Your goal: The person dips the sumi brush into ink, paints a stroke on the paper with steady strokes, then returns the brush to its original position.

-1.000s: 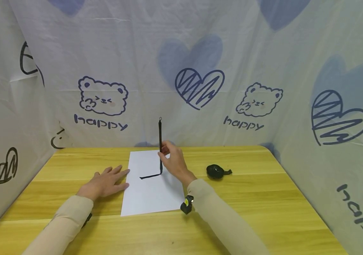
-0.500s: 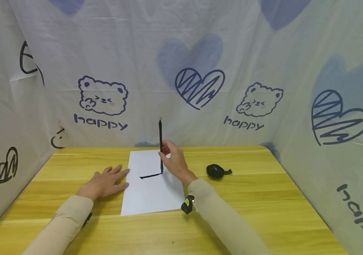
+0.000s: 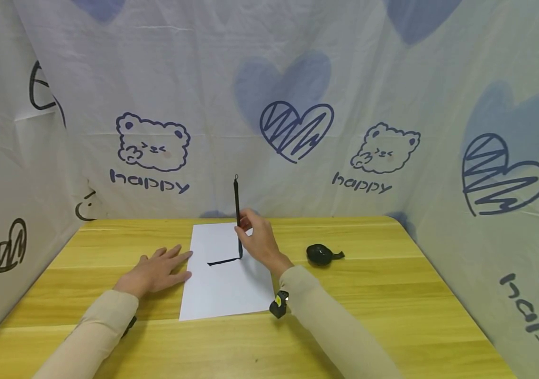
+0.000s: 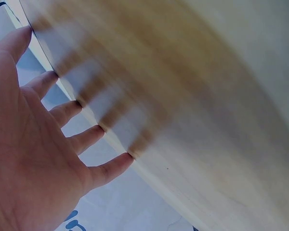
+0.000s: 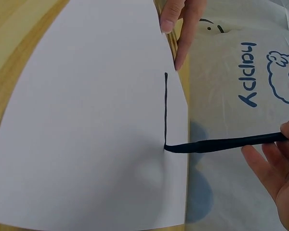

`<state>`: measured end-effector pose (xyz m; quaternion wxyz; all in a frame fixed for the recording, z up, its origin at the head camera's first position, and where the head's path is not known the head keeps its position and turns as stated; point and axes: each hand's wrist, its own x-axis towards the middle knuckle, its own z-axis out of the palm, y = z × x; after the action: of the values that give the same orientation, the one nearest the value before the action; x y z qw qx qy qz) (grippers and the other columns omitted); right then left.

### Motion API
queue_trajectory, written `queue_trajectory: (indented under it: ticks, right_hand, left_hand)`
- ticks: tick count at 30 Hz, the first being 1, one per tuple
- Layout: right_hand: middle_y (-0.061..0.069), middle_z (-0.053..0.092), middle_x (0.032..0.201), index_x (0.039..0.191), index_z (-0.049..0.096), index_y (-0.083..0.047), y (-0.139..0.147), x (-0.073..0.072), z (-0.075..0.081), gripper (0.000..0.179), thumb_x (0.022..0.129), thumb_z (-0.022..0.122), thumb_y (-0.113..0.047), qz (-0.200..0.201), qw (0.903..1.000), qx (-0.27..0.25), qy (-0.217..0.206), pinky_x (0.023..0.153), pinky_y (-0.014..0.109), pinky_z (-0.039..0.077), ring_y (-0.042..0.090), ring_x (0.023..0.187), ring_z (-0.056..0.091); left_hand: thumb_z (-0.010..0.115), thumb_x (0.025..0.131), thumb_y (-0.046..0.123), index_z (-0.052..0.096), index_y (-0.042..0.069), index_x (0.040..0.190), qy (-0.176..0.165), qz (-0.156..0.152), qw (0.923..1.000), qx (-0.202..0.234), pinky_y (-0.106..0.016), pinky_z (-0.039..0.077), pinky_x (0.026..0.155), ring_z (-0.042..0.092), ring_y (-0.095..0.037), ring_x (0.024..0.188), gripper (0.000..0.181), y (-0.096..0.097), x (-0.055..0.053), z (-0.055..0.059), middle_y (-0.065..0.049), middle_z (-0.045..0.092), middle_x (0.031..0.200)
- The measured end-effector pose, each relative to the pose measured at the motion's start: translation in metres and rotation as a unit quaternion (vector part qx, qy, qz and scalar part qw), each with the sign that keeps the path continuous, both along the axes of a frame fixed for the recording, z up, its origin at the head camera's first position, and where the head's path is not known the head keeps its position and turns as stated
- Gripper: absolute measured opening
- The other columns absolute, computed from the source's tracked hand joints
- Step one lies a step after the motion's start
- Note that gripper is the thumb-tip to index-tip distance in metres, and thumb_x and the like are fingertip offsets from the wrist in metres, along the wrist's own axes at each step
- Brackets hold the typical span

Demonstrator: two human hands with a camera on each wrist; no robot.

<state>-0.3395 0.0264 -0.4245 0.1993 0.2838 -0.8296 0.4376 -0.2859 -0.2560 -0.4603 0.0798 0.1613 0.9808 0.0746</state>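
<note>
A sheet of white paper (image 3: 224,295) lies on the wooden table, marked with one thin black stroke (image 3: 222,261). My right hand (image 3: 261,239) pinches a black ink brush (image 3: 237,202) around its handle, the shaft nearly upright. In the right wrist view the bristles of the brush (image 5: 176,148) meet the paper at the end of the stroke. My left hand (image 3: 156,272) lies palm down with fingers spread, its fingertips at the paper's left edge. Straight, spread fingers (image 4: 108,169) of that hand touch the tabletop in the left wrist view.
To the right of the paper sits a round black dish with a short handle (image 3: 320,255). The yellow wooden table (image 3: 369,310) ends at a white curtain (image 3: 222,105) printed with hearts and bears, which also hangs along both sides.
The brush tip has shifted very slightly right, lengthening the black stroke a little. The brush's top now leans a bit to the left. My left hand has stayed in place.
</note>
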Motion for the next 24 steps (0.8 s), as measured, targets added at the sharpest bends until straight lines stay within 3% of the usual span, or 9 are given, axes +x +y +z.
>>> queue_trajectory:
  ticks: [24]
  right_hand:
    - [0.014,0.074,0.095,0.112,0.065,-0.001,-0.0018,0.0006,0.0016,0.017,0.096,0.07,-0.002,0.004,0.9999,0.008,0.007,0.079,0.028,0.06,0.023,0.086,0.071]
  left_hand:
    - [0.047,0.103,0.061,0.037,0.019,0.161,-0.002,-0.001,1.0,0.0,-0.087,0.022,0.108,0.029,-0.061,0.148,0.072,-0.0006,-0.0011,-0.0001,-0.024,0.03,0.167]
